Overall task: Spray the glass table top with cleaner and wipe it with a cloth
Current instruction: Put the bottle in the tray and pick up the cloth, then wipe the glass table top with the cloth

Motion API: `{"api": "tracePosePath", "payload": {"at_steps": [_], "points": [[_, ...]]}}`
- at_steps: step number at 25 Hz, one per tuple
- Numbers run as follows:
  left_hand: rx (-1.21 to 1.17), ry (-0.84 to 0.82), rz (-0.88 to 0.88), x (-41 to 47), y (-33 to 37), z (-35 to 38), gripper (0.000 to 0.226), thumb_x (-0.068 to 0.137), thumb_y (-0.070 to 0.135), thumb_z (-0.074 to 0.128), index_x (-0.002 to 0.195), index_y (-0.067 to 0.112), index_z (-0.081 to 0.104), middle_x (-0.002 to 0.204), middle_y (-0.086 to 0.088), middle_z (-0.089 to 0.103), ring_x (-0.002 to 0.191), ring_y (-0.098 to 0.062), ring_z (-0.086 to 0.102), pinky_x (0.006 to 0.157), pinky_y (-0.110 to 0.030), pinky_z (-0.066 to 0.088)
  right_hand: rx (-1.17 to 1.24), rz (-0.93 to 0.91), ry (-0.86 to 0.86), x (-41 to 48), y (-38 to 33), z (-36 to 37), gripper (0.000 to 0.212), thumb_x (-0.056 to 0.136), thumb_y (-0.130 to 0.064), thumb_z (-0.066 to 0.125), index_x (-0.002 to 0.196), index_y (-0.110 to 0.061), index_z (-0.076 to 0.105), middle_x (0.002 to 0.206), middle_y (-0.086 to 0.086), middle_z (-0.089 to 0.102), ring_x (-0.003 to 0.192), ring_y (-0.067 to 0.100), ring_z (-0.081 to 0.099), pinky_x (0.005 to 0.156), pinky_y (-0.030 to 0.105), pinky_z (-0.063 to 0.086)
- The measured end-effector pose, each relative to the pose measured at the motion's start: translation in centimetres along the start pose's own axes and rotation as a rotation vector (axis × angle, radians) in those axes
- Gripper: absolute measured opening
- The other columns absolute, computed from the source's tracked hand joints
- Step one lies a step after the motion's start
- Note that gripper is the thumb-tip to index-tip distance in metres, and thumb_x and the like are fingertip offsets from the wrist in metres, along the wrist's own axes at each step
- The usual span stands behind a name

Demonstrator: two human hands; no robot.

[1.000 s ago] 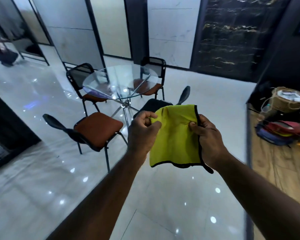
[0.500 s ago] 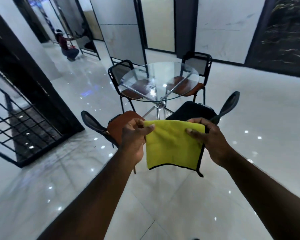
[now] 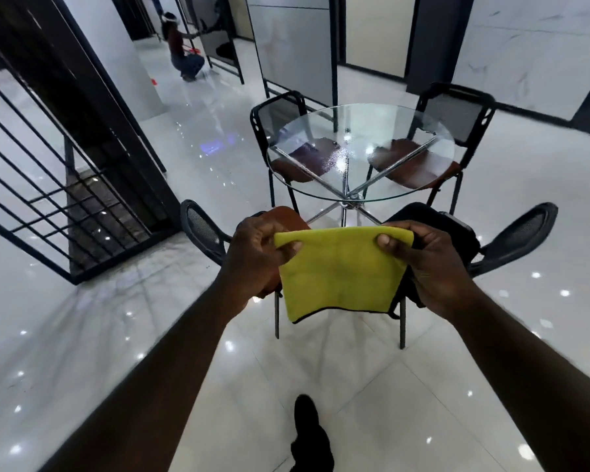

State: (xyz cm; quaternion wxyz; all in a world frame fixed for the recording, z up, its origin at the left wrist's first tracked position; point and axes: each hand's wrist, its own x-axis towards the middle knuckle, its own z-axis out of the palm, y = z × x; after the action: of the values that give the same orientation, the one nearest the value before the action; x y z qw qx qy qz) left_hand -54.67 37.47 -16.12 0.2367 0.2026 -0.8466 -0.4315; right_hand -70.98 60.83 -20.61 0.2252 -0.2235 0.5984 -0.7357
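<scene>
A person holds a yellow cloth (image 3: 338, 274) stretched between both hands at chest height, standing on a glossy white tiled floor (image 3: 116, 335). The left hand (image 3: 256, 253) pinches the cloth's upper corner at nine o'clock, thumb on the near face and fingers curled behind. The right hand (image 3: 430, 264) grips the opposite corner at three o'clock in the same way, its thumb pressed flat on the fabric. The cloth hangs freely below the hands, its black-trimmed bottom edge touching nothing.

The round glass table top (image 3: 358, 131) stands at twelve o'clock from the cloth, well apart from it, on crossed chrome legs (image 3: 344, 199). Fine speckles catch the light near the middle of the glass.

Four black-framed chairs ring the table. One with a brown seat (image 3: 198, 226) is at the table's seven o'clock and one with a black seat (image 3: 521, 233) at its five o'clock, both partly hidden behind the hands. Two more sit at eleven o'clock (image 3: 276, 114) and one o'clock (image 3: 457, 110).

A dark shoe (image 3: 307, 434) shows at six o'clock. A black metal railing (image 3: 48, 185) runs at nine o'clock, and another person (image 3: 181, 52) crouches far off at eleven o'clock.
</scene>
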Motion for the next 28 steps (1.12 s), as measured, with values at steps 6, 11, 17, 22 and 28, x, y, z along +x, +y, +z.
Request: {"api": "tracePosePath", "payload": {"at_steps": [6,11,17,22,28], "points": [[-0.811,-0.162,-0.385,9.6,-5.2,3.4,0.032,0.096,0.040,0.067,0.114,0.016,0.056,0.108,-0.016,0.063,0.100,-0.030,0.061,0.092,-0.056,0.055,-0.057,0.056,0.222,10.9,1.8,4.2,0.025,0.083,-0.032,0.084,0.105,-0.020,0.081,0.106,0.013,0.081,0.098,0.029,0.075,0.089,0.049,0.062],[-0.504,-0.011,-0.054,16.5,-4.5,5.3,0.019,0.106,0.024,0.054,0.116,0.009,0.047,0.093,0.000,0.060,0.078,0.001,0.059,0.074,-0.021,0.053,-0.396,-0.185,0.295,16.4,2.7,11.1,0.029,0.097,-0.029,0.079,0.124,-0.018,0.080,0.109,-0.001,0.082,0.097,0.012,0.077,0.086,0.034,0.061],[-0.695,-0.044,-0.085,23.1,-7.1,7.1,0.075,0.083,0.052,0.079,0.136,0.022,0.035,0.122,-0.006,0.064,0.107,-0.018,0.072,0.081,-0.034,0.062,-0.095,-0.044,-0.005,22.1,3.9,13.1,0.062,0.110,-0.049,0.030,0.159,-0.016,0.049,0.148,-0.006,0.066,0.136,0.016,0.063,0.112,0.035,0.055],[-0.788,0.094,-0.365,31.9,-10.9,9.3,0.039,0.093,0.017,0.076,0.129,0.013,0.062,0.105,-0.004,0.076,0.095,-0.019,0.073,0.081,-0.036,0.061,-0.313,-0.057,0.160,31.6,7.6,7.7,0.056,0.099,-0.050,0.063,0.150,-0.031,0.052,0.132,-0.005,0.073,0.122,0.013,0.071,0.100,0.046,0.061],[-0.881,0.056,-0.513,40.6,-11.8,11.5,0.061,0.090,0.024,0.077,0.144,0.030,0.048,0.121,-0.008,0.068,0.099,-0.019,0.073,0.079,-0.036,0.061,-0.229,0.264,-0.076,41.8,11.5,4.6,0.058,0.081,-0.069,0.069,0.120,-0.027,0.067,0.104,0.003,0.076,0.095,0.019,0.074,0.080,0.042,0.061]]}}
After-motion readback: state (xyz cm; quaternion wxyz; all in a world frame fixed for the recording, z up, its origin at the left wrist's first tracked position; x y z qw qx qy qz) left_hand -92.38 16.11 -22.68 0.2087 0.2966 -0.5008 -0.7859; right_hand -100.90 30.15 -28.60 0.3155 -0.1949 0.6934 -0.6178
